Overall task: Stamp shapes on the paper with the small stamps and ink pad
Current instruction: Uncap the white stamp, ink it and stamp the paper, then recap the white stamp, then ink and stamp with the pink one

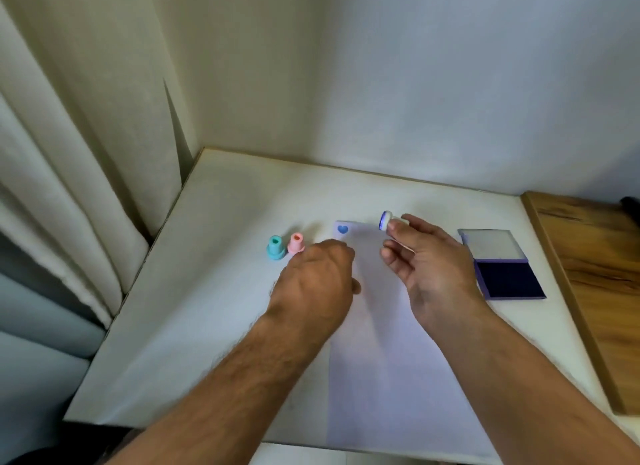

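teal stamp (275,247), pink stamp (296,243), beside left hand (317,284)

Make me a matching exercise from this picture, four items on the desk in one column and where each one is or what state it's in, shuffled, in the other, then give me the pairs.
Column one:
1. teal stamp
2. white stamp
3. ink pad
4. blue heart print

Column two:
A. lying open at the right of the paper
B. standing beside the pink stamp
C. at the paper's far left corner
D. held in the right hand, inked face turned sideways

Pairs: 1-B, 2-D, 3-A, 4-C
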